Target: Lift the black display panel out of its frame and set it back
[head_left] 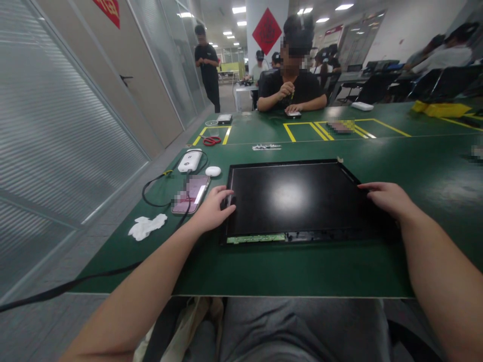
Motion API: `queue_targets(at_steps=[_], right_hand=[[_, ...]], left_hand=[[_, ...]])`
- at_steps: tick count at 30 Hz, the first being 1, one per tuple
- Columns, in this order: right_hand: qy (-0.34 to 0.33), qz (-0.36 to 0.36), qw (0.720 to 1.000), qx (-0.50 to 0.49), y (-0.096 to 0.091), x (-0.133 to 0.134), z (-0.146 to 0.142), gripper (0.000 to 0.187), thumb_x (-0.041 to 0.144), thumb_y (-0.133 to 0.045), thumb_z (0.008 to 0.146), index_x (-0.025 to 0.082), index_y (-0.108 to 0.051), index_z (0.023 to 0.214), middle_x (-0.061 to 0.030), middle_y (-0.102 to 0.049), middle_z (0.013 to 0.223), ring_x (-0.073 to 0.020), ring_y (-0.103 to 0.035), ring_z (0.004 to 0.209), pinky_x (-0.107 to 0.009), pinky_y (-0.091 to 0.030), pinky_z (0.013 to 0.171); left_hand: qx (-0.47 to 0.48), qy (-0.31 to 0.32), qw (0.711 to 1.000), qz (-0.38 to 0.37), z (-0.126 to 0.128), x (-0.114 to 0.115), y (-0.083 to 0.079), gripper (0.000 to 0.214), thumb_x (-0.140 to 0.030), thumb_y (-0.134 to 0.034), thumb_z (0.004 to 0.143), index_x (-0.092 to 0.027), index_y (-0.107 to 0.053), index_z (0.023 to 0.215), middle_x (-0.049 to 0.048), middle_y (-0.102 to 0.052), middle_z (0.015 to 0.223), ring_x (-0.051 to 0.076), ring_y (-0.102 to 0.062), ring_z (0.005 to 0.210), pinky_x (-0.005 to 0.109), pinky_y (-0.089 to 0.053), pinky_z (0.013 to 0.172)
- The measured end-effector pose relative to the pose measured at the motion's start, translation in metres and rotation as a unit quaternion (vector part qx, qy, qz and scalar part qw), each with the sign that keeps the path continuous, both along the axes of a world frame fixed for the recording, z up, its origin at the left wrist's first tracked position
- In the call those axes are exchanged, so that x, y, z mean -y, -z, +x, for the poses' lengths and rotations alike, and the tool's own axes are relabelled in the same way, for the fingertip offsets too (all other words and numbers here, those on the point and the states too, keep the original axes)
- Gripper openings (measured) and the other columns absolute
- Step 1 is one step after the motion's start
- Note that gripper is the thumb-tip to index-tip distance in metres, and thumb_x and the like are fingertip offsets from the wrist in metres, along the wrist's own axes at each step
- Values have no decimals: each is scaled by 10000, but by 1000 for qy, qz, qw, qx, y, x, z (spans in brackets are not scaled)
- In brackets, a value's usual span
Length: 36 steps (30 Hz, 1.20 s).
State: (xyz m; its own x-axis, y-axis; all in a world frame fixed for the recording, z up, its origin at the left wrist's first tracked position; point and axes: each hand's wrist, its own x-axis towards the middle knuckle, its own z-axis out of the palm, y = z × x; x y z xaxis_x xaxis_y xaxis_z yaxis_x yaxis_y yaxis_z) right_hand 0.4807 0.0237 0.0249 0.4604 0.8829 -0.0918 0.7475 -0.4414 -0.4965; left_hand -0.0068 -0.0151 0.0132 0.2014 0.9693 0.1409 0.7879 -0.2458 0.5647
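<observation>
A black flat display panel (290, 201) lies on the green table in front of me, with a bright reflection on its glass. Along its near edge a strip of green circuit board (256, 238) is exposed. My left hand (217, 208) grips the panel's left edge, thumb and fingers over the frame. At the opposite side my right hand (388, 198) holds the right edge, its fingertips at the upper right part of the frame; the thumb is hidden. A small light tab (340, 160) sticks up at the far right corner.
Left of the panel lie a phone (191, 193), a white power bank (190, 160) with a black cable, a white earbud case (213, 171) and a crumpled tissue (147, 226). Red-handled scissors (212, 141) rest farther back. Across the table sits a person (292, 85) handling a small device.
</observation>
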Motion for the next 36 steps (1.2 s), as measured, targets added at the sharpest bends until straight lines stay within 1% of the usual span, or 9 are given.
queue_targets(at_steps=[3, 5, 8, 11, 17, 24, 27, 32, 36], right_hand=[[-13, 2, 1000, 10, 2, -1, 2, 539, 88, -540, 670, 178, -792, 1138, -90, -752, 928, -200, -644, 781, -272, -475, 701], [-20, 5, 1000, 15, 3, -2, 3, 539, 85, -535, 678, 174, -790, 1145, -92, -754, 964, -204, -651, 823, -268, -475, 717], [-27, 2, 999, 23, 3, -2, 2, 523, 98, -539, 695, 168, -787, 1150, -96, -754, 962, -210, -653, 840, -271, -477, 725], [-28, 1, 999, 21, 1, -2, 0, 511, 103, -541, 691, 168, -792, 1132, -94, -753, 922, -209, -655, 813, -272, -482, 711], [-22, 4, 999, 28, 2, -2, 0, 523, 99, -537, 690, 179, -791, 1140, -97, -757, 1031, -214, -663, 878, -263, -487, 728], [-13, -18, 1000, 21, 3, -2, 1, 615, 62, -506, 660, 174, -767, 1206, -108, -757, 1011, -206, -670, 823, -262, -502, 730], [-19, -19, 999, 27, 3, -3, 2, 624, 61, -505, 653, 175, -766, 1207, -110, -757, 1007, -211, -674, 828, -267, -509, 738], [-25, -19, 999, 39, 4, -4, 3, 619, 54, -505, 650, 192, -775, 1189, -107, -748, 1102, -232, -679, 960, -272, -510, 796], [-30, -18, 998, 59, 2, -3, 1, 596, 60, -516, 666, 205, -780, 1180, -109, -736, 1168, -255, -668, 1038, -286, -509, 813]], left_hand=[[-35, 43, 998, 30, -3, 8, -11, 603, -453, -700, 810, -191, -603, 1344, 172, -406, 1526, 367, -428, 1405, 555, -362, 1167], [-61, 104, 991, 52, -4, 13, -20, 613, -447, -741, 794, -218, -611, 1348, 163, -420, 1533, 375, -414, 1409, 571, -345, 1170], [-78, 207, 974, 47, -1, 19, -29, 524, -387, -763, 808, -266, -652, 1306, 129, -465, 1525, 349, -433, 1402, 532, -362, 1165], [-76, 254, 964, 22, 2, 24, -32, 443, -318, -744, 836, -257, -676, 1269, 127, -533, 1472, 313, -505, 1346, 490, -400, 1138], [-58, 284, 957, 6, 1, 24, -33, 431, -303, -754, 834, -251, -686, 1256, 116, -588, 1417, 284, -556, 1297, 444, -436, 1100], [-62, 289, 955, 23, -1, 20, -32, 497, -274, -812, 777, -237, -686, 1256, 120, -612, 1388, 278, -587, 1258, 424, -457, 1072], [-63, 299, 952, 31, -1, 20, -32, 492, -252, -799, 781, -241, -683, 1260, 115, -619, 1379, 271, -598, 1243, 415, -465, 1060], [-62, 311, 948, 38, 1, 22, -35, 463, -232, -765, 797, -248, -689, 1253, 108, -641, 1347, 263, -624, 1203, 401, -481, 1037], [-66, 296, 952, 31, 0, 23, -37, 434, -280, -748, 821, -249, -690, 1250, 105, -640, 1351, 263, -616, 1219, 415, -473, 1061]])
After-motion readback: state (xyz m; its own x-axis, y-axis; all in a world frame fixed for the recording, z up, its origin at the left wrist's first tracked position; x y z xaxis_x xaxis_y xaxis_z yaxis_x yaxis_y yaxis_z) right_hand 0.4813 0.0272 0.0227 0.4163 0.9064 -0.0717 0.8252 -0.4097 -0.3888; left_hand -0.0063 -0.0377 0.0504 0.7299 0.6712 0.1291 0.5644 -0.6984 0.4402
